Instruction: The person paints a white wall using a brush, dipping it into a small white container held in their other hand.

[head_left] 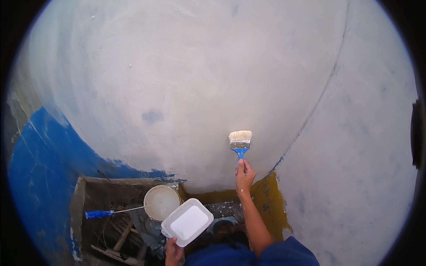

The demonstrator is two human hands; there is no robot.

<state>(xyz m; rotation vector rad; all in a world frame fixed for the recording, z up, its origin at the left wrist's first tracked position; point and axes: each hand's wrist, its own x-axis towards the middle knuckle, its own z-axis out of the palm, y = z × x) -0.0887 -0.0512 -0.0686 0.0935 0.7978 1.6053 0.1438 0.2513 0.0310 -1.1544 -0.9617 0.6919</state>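
My right hand grips the blue handle of a wide paintbrush, its pale bristles raised against or just in front of the whitish painted wall; whether they touch it I cannot tell. Low in the middle, my left hand holds a white plastic tray with white paint in it. Just behind the tray stands a round bucket of pale liquid, with a blue-handled roller tool lying across it and its far end indistinct.
Blue paint covers the lower left wall. A concrete basin at bottom left holds wood pieces and grey cloth. A yellow-painted ledge lies right of centre, below the wall. A curved dark line runs down the wall at the right.
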